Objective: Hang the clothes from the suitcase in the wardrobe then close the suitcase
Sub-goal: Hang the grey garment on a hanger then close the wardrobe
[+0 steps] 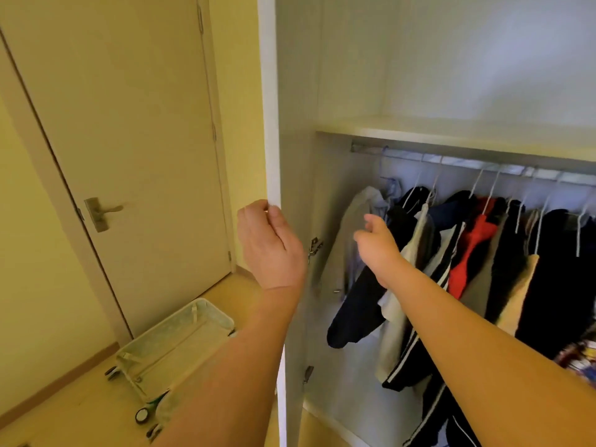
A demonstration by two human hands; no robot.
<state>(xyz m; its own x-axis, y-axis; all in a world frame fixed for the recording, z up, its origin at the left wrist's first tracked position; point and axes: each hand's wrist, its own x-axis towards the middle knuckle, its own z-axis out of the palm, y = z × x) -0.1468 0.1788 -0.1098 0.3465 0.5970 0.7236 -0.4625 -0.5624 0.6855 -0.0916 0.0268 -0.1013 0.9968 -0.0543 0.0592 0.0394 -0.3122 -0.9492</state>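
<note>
The wardrobe stands open, with its white door (270, 124) edge-on in the middle of the view. My left hand (269, 243) curls its fingers around that door's edge. My right hand (379, 248) reaches into the wardrobe with fingers apart, just in front of a grey garment (346, 240) and holding nothing. Several clothes (477, 250) hang on hangers from the metal rail (451, 161): dark, beige, red and striped ones. The suitcase (174, 343) lies open on the floor at the lower left, its pale lining showing and no clothes visible in it.
A closed cream room door (135, 140) with a metal handle (100, 212) is at the left. A shelf (451, 130) runs above the rail. Wooden floor (64, 411) surrounds the suitcase, whose wheels point toward me.
</note>
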